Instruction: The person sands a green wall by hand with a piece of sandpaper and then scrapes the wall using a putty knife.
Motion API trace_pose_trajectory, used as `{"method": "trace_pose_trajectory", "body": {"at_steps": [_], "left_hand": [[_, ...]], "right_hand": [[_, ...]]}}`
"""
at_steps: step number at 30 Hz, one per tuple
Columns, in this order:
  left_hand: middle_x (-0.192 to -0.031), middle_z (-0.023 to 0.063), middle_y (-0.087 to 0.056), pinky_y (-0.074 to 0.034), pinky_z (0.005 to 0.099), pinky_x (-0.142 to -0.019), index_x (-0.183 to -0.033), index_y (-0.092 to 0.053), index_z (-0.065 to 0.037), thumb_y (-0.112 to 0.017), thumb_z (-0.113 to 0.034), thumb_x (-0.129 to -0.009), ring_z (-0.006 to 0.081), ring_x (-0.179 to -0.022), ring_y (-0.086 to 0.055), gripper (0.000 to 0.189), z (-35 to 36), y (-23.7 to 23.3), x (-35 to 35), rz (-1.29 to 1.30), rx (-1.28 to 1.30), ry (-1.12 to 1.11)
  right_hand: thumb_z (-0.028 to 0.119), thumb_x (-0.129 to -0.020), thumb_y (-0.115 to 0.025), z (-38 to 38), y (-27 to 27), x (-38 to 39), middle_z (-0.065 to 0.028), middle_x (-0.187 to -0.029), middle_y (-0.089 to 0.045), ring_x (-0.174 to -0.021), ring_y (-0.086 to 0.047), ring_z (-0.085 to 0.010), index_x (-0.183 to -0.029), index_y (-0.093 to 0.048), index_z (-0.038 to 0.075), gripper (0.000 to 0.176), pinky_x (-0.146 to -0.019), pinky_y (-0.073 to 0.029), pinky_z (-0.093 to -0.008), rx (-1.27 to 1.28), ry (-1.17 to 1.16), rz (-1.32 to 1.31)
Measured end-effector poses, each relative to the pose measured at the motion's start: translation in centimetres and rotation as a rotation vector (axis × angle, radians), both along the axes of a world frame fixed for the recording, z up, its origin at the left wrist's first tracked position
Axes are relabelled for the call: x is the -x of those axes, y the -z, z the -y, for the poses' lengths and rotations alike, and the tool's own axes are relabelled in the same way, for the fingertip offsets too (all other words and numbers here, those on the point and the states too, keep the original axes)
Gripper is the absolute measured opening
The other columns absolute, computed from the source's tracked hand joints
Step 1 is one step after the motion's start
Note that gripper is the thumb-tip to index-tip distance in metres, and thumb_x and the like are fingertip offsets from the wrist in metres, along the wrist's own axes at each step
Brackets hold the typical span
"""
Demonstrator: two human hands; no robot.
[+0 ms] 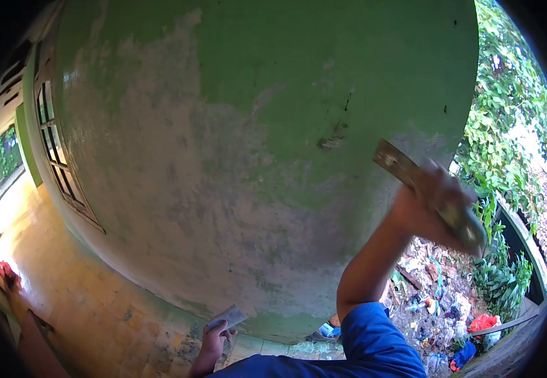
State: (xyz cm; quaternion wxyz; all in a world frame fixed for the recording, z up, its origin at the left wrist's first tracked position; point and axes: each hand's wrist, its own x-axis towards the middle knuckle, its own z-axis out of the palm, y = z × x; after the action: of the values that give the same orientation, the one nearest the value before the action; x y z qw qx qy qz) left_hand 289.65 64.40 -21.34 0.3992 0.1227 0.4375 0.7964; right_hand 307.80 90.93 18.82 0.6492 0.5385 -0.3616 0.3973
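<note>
A green wall (273, 57) with large pale, bare-looking patches fills the middle of the view. My right hand (434, 198), raised near the wall's right edge and blurred, is wrapped round a long flat tool (396, 162). The tool's flat end points up and left towards the wall; whether it touches the wall I cannot tell. Low in the view, my left hand (215, 340) grips a small grey-white flat piece (226, 316) between thumb and fingers, near the foot of the wall.
A tiled floor (109, 302) runs along the left, below a framed window (59, 157). Leafy plants (506, 113) stand at the right. Scattered rubbish (437, 309) and a red bag (484, 323) lie on the ground at the lower right.
</note>
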Motion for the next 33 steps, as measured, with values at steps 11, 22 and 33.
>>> {"method": "trace_pose_trajectory", "body": {"at_steps": [11, 22, 33], "left_hand": [[-0.073, 0.0069, -0.059, -0.052, 0.0388, -0.069, -0.092, -0.058, 0.000, -0.057, -0.012, -0.087, 0.0141, -0.047, -0.051, 0.013, -0.2, 0.7, -0.4, 0.066, 0.002, -0.007], [-0.087, 0.0096, -0.058, -0.051, 0.0423, -0.070, -0.103, -0.051, -0.001, -0.060, -0.018, -0.085, 0.0162, -0.050, -0.049, 0.027, 0.8, 3.5, 2.6, 0.235, 0.212, 0.093], [-0.088, 0.0105, -0.058, -0.051, 0.0414, -0.069, -0.101, -0.052, 0.000, -0.060, -0.017, -0.086, 0.0169, -0.051, -0.050, 0.024, -4.0, -1.1, 5.7, 0.189, 0.166, 0.349]], "right_hand": [[0.080, -0.073, -0.042, 4.4, 27.1, 6.2, -0.0056, -0.063, -0.052, -0.049, -0.045, -0.0109, -0.075, -0.056, 0.002, 0.079, -0.044, -0.034, -0.0263, 0.359, 0.216, 1.519], [0.043, -0.078, -0.069, 10.5, 43.4, -1.9, -0.0052, -0.070, -0.059, -0.068, -0.052, -0.0109, -0.089, -0.062, -0.003, 0.048, -0.061, -0.043, -0.0282, 0.435, 0.623, 2.254], [0.021, -0.077, -0.072, 13.1, 29.8, -1.1, -0.0053, -0.071, -0.059, -0.061, -0.055, -0.0121, -0.089, -0.062, 0.000, 0.026, -0.057, -0.045, -0.0266, 0.714, 0.942, 1.798]]}}
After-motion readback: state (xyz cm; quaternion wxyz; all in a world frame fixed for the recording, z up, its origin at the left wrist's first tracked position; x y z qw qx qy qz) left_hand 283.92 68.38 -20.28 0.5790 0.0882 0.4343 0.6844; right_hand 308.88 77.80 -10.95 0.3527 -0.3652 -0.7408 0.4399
